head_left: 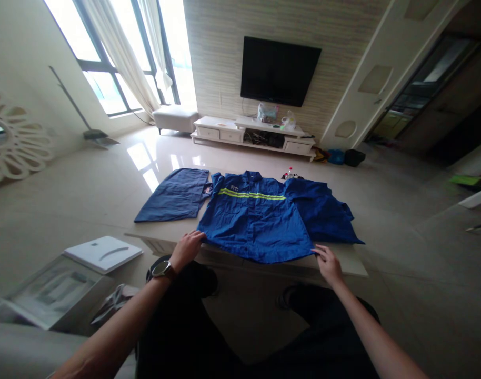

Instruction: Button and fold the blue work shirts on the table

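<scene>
A blue work shirt (260, 221) with a yellow reflective stripe across its chest lies spread on a low table (353, 260), collar pointing away from me. My left hand (189, 246), a watch on its wrist, is closed on the shirt's lower left corner. At the lower right corner, my right hand (328, 262) pinches the hem. The bottom edge hangs a little over the table's near side. A darker blue folded garment (175, 196) lies to the left of the shirt, and another blue garment (327, 210) lies rumpled to its right.
A small bottle (290, 172) with a red cap stands behind the garments. On the left, a white box (102, 253) rests on a larger box (53, 289). Across the tiled floor are a TV cabinet (212, 126), a wall television (280, 71) and a footstool (175, 118).
</scene>
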`<state>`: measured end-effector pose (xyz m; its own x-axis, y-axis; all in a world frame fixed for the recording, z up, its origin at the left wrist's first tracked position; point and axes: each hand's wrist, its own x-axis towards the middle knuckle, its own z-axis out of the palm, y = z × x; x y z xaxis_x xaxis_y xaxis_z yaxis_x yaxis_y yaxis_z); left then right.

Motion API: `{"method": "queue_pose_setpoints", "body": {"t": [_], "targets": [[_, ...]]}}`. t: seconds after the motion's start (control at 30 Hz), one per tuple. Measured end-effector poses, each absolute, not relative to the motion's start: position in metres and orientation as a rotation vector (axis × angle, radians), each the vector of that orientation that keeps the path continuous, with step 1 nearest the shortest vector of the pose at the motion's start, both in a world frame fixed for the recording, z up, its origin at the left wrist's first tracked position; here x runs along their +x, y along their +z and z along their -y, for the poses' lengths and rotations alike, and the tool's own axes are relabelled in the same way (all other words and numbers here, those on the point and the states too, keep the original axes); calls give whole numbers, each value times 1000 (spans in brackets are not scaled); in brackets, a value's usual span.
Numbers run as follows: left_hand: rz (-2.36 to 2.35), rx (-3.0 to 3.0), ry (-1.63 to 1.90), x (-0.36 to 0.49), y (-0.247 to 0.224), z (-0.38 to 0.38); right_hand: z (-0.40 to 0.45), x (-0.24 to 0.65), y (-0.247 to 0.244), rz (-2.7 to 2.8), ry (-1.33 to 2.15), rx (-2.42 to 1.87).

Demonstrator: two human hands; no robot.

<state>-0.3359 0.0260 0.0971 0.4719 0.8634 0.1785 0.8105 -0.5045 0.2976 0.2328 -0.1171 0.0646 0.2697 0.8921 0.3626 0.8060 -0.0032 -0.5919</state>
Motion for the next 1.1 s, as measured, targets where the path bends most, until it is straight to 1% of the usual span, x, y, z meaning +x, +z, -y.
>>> {"method": "queue_pose_setpoints", "body": {"t": [0.07,0.17,0.33,0.4,0.5,0.6,0.67,0.83,0.97,1.1], "targets": [[-1466,2529,472,-334,96,-27,116,231,62,1535,206,-1829],[-1465,2489,548,-328,101,-28,114,225,73,1507,235,-1813],[-1486,2473,749,-325,121,-31,113,211,112,1448,31,-1674],[-1489,2479,765,-327,128,-31,113,211,120,1423,-14,-1663],[-1382,2487,557,-331,129,-30,117,217,112,1482,156,-1767],[-1243,2441,233,-333,119,-26,129,223,89,1557,421,-1914],[-1171,2395,104,-331,110,-23,142,224,73,1577,483,-1971],[-1182,2359,106,-317,97,-19,167,217,52,1597,537,-2012],[-1196,2379,135,-301,99,-23,164,206,54,1685,635,-1984],[-1230,2401,119,-293,101,-27,150,184,59,1827,644,-1988]]}}
